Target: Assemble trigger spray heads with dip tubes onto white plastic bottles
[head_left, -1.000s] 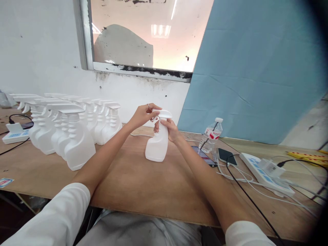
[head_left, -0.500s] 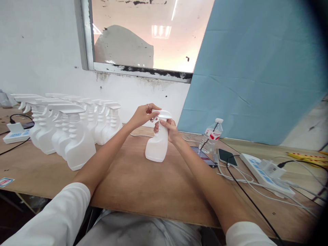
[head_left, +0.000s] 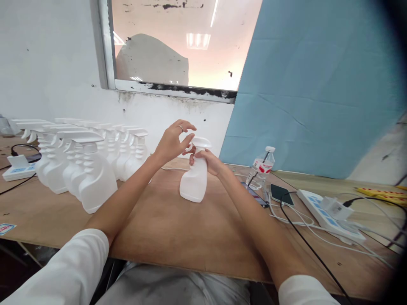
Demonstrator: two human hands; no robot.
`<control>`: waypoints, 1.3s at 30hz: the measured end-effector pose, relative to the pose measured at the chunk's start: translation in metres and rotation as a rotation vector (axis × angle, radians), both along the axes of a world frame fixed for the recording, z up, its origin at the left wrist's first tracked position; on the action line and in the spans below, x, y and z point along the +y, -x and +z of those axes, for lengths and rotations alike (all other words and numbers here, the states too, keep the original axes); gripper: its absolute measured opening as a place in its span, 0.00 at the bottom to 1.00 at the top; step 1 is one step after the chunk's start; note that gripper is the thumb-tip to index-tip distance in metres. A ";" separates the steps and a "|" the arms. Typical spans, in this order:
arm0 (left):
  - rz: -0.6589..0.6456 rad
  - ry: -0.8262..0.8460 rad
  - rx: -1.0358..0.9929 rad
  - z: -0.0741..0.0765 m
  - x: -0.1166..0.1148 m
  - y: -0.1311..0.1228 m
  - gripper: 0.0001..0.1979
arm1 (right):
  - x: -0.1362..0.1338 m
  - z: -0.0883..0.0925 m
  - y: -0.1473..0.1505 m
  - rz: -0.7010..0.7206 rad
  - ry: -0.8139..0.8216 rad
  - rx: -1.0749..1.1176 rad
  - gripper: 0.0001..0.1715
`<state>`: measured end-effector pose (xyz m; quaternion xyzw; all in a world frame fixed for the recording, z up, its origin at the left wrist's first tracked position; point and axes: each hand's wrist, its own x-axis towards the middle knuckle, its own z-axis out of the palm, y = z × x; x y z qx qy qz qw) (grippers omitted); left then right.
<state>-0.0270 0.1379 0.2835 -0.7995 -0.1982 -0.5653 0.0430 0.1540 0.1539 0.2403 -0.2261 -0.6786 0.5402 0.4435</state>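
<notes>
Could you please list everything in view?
Held spray bottle: one, white, centre.
Other spray bottles: several, white, left.
Drink bottle: one, clear, right.
Phones: two, dark, right.
Power strips: two, white, left and right.
Cables: several, black, white, both sides.
Yellow items: count unclear, right.
Sticker: one, multicoloured, left.
Table: one, brown, below.
Window: one, grey-framed, back.
Sheet: one, blue, right.
Wall: one, white, back.
Sleeves: two, white, bottom.
Left hand: one, near bottle's top.
Right hand: one, gripping bottle.

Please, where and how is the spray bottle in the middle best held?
Probably by the narrow neck, just under the spray head, from the right, where the right grip is. The spray bottle is nearly upright; below the neck it widens and bulges left, and the left grip is on that side.
</notes>
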 end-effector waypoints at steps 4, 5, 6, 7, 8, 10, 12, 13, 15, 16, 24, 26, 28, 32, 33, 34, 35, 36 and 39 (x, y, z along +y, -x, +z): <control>-0.068 -0.261 0.199 -0.018 -0.046 -0.013 0.09 | 0.000 -0.003 0.003 -0.077 -0.002 0.017 0.07; -0.101 -0.312 0.327 -0.030 -0.054 -0.017 0.09 | -0.001 -0.003 0.004 -0.093 -0.006 0.029 0.07; -0.119 -0.372 0.478 -0.043 -0.060 -0.022 0.09 | -0.001 -0.004 0.005 -0.094 -0.004 0.032 0.09; -0.122 -0.433 0.618 -0.058 -0.062 -0.027 0.10 | -0.002 -0.004 0.006 -0.079 0.000 0.024 0.12; -0.124 -0.488 0.731 -0.073 -0.062 -0.031 0.11 | -0.003 -0.004 0.007 -0.057 0.003 0.013 0.13; -0.130 -0.551 0.871 -0.100 -0.055 -0.036 0.09 | -0.004 -0.003 0.010 -0.036 -0.017 0.021 0.12; -0.125 -0.560 0.932 -0.120 -0.043 -0.037 0.09 | -0.005 -0.004 0.016 -0.029 -0.034 0.042 0.10; -0.118 -0.550 0.944 -0.127 -0.037 -0.036 0.09 | -0.005 -0.006 0.020 -0.024 -0.036 0.052 0.11; -0.104 -0.515 0.948 -0.136 -0.029 -0.032 0.08 | -0.002 -0.010 0.032 -0.020 -0.040 0.069 0.16; -0.099 -0.493 0.949 -0.139 -0.026 -0.029 0.08 | 0.000 -0.013 0.040 -0.031 -0.049 0.085 0.18; 0.043 -0.292 0.973 -0.159 -0.008 0.014 0.11 | 0.026 -0.033 0.113 -0.165 -0.294 0.185 0.19; 0.074 -0.219 0.940 -0.163 -0.004 0.022 0.11 | 0.030 -0.038 0.129 -0.214 -0.414 0.184 0.19; 0.088 -0.142 0.889 -0.167 0.001 0.026 0.11 | 0.033 -0.043 0.144 -0.277 -0.513 0.148 0.18; 0.130 -0.001 0.809 -0.175 0.014 0.030 0.11 | 0.035 -0.057 0.160 -0.342 -0.537 0.086 0.19; 0.139 0.031 0.798 -0.176 0.019 0.032 0.12 | 0.035 -0.060 0.161 -0.334 -0.532 0.081 0.19; 0.145 0.063 0.786 -0.178 0.023 0.034 0.12 | 0.036 -0.063 0.161 -0.317 -0.529 0.072 0.19; 0.151 0.093 0.770 -0.180 0.028 0.036 0.13 | 0.037 -0.067 0.159 -0.292 -0.528 0.055 0.19; 0.157 0.121 0.751 -0.182 0.033 0.038 0.13 | 0.038 -0.071 0.157 -0.261 -0.525 0.029 0.20; 0.183 0.186 0.689 -0.187 0.042 0.043 0.13 | 0.040 -0.082 0.148 -0.192 -0.506 -0.065 0.22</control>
